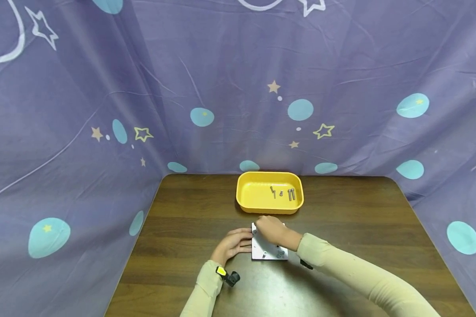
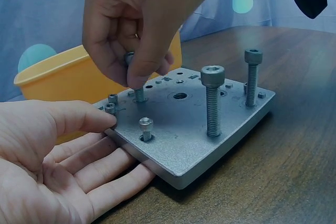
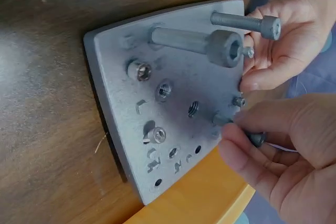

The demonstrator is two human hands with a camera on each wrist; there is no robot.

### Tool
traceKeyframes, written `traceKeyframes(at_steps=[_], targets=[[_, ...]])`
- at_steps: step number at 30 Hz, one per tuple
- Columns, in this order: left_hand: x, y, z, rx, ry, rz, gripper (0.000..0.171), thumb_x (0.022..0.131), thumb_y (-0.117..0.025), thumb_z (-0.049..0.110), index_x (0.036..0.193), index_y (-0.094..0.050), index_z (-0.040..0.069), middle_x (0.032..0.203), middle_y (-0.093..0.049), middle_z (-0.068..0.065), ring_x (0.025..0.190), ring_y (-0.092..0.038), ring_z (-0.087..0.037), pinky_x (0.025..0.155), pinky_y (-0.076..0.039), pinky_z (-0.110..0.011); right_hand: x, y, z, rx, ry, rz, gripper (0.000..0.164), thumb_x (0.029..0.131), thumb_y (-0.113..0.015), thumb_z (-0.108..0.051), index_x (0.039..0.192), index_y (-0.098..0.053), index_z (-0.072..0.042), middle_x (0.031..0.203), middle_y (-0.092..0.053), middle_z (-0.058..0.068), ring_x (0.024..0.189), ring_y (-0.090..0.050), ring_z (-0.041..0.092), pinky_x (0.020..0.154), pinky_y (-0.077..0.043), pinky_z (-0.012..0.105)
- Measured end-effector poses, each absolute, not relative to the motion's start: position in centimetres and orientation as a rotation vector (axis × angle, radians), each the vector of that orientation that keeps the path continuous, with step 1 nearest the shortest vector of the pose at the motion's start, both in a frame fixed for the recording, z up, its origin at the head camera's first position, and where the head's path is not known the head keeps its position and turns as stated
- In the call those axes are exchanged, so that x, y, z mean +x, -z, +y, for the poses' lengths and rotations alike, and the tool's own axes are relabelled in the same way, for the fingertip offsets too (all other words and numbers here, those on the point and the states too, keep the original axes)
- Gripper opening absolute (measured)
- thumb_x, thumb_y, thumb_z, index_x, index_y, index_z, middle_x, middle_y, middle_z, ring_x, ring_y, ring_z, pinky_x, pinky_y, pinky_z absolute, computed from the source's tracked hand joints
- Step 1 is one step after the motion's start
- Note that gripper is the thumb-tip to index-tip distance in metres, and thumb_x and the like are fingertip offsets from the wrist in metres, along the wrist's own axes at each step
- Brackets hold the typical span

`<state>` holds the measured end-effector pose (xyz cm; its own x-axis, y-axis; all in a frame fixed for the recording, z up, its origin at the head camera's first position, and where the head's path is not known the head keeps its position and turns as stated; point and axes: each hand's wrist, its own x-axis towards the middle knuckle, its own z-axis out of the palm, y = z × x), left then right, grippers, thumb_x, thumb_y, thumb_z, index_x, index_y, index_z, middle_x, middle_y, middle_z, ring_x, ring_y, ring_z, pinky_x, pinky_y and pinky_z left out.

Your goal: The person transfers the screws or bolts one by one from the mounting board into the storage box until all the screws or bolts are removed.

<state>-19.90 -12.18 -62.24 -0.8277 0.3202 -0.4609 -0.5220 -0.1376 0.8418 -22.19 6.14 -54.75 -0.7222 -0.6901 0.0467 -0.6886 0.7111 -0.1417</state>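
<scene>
On the left, the left hand [image 1: 233, 243] reaches in with its fingers nearly straight, tips touching the plate's left side, while the thumb rests at the upper edge beside two small screws [image 2: 109, 108]. The metal plate [image 2: 176, 150] lies on the brown table [image 1: 182, 220], just on the near side of the yellow tray [image 1: 269, 211]. In the left wrist view, the plate's fittings run on rightward: a pinched bolt [image 2: 138, 95], its threaded end down at the plate; a short screw [image 2: 146, 124], slightly tilted in its hole; a thick tall bolt [image 2: 212, 106], upright; and, near the far right edge, another upright bolt [image 2: 252, 74]. The right hand [image 1: 271, 230] comes in from the right above the plate, thumb and fingers pressed together on the pinched bolt. Loose fasteners [image 1: 293, 194] lie toward the right inside the tray. A purple curtain [image 1: 230, 57] hangs behind the table.
</scene>
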Motion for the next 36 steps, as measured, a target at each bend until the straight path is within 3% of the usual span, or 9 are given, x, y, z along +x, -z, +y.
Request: traceKeyframes(at_steps=[6,11,17,22,24,28,30,36], targets=[[-19.94,62.18,-12.16,-0.233,-2.003,1.59,0.041,0.1,-0.058,0.005,0.137,-0.05,-0.009,0.112,-0.07,-0.012,0.099,-0.07,-0.023,0.09,-0.062,-0.047,-22.31,54.88,6.5,-1.068,0.273,2.932,0.014,0.089,-0.073,-0.003,0.077,-0.067,-0.005,0.073,-0.068,0.008,0.067,-0.067,0.023,0.057,-0.057,0.038],[-19.91,62.03,-12.25,-0.238,-1.996,1.608,0.043,0.1,-0.058,0.006,0.139,-0.049,-0.01,0.116,-0.069,-0.015,0.101,-0.07,-0.024,0.091,-0.062,-0.047,-22.36,54.83,6.44,-1.168,0.248,2.883,0.015,0.092,-0.066,0.002,0.079,-0.068,-0.006,0.076,-0.068,0.009,0.068,-0.067,0.023,0.058,-0.057,0.036],[-19.89,62.1,-12.2,-0.244,-1.998,1.613,0.044,0.1,-0.058,0.006,0.139,-0.048,-0.011,0.117,-0.069,-0.015,0.1,-0.07,-0.024,0.091,-0.061,-0.048,-22.28,54.87,6.25,-1.082,0.252,2.931,0.018,0.089,-0.068,0.002,0.073,-0.066,-0.005,0.073,-0.068,0.01,0.066,-0.066,0.023,0.057,-0.057,0.038],[-19.95,62.27,-12.2,-0.248,-2.001,1.613,0.042,0.101,-0.058,0.006,0.139,-0.05,-0.01,0.117,-0.071,-0.015,0.101,-0.071,-0.024,0.089,-0.062,-0.047,-22.22,54.77,5.91,-1.113,0.246,2.903,0.013,0.091,-0.066,0.004,0.08,-0.069,-0.003,0.08,-0.068,0.011,0.07,-0.068,0.024,0.06,-0.058,0.038],[-19.98,62.36,-12.18,-0.246,-2.002,1.608,0.042,0.101,-0.058,0.006,0.139,-0.051,-0.01,0.116,-0.072,-0.014,0.101,-0.071,-0.024,0.089,-0.062,-0.047,-22.24,54.74,5.85,-1.094,0.251,2.915,0.012,0.091,-0.069,0.0,0.08,-0.069,-0.004,0.079,-0.068,0.011,0.071,-0.068,0.025,0.06,-0.058,0.039],[-20.0,62.48,-12.12,-0.246,-1.999,1.605,0.043,0.1,-0.059,0.007,0.139,-0.05,-0.009,0.111,-0.072,-0.01,0.099,-0.071,-0.022,0.089,-0.062,-0.047,-22.22,54.71,6.0,-0.986,0.272,2.954,0.024,0.089,-0.075,-0.01,0.068,-0.063,-0.007,0.069,-0.067,0.01,0.062,-0.066,0.025,0.054,-0.056,0.041],[-19.99,62.49,-12.1,-0.245,-1.998,1.608,0.043,0.099,-0.059,0.006,0.138,-0.049,-0.009,0.108,-0.071,-0.008,0.098,-0.07,-0.021,0.089,-0.062,-0.047,-22.15,54.84,6.14,-0.982,0.278,2.956,0.029,0.089,-0.073,-0.007,0.063,-0.061,-0.008,0.065,-0.067,0.009,0.057,-0.064,0.023,0.051,-0.055,0.04],[-19.99,62.54,-12.11,-0.244,-2.008,1.596,0.04,0.1,-0.059,0.006,0.136,-0.052,-0.008,0.107,-0.072,-0.008,0.096,-0.071,-0.02,0.086,-0.063,-0.044,-22.04,55.15,6.04,-1.078,0.27,2.938,0.022,0.083,-0.067,0.008,0.068,-0.063,-0.007,0.069,-0.068,0.009,0.061,-0.064,0.02,0.052,-0.055,0.038]])
